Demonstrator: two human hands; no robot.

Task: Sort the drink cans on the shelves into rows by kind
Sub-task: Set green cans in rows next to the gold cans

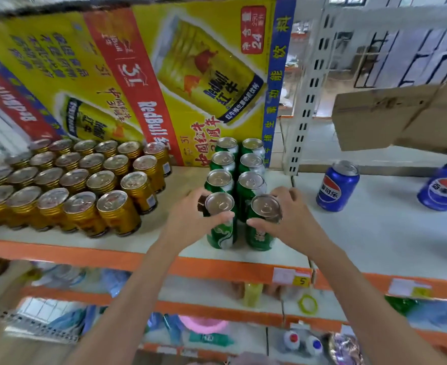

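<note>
Both hands grip the front green cans, centre of frame.
Left hand [190,219] curls round one green can [221,222]; right hand [282,219] round its neighbour [260,227]; smooth, rigid, likely full and weighty; hold mid-wall.

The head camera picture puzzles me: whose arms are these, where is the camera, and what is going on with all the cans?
There is no machine here. A person wears a wide-angle camera on the head, looking forward and down, so you see their own bare arms reaching out to a shop shelf.

The left hand has its grip round the front left green can, and the right hand grips the front right green can. These head two rows of green cans.

To the left stands a block of gold cans, in front of a yellow Red Bull carton. To the right stand blue Pepsi cans, apart from each other.
</note>
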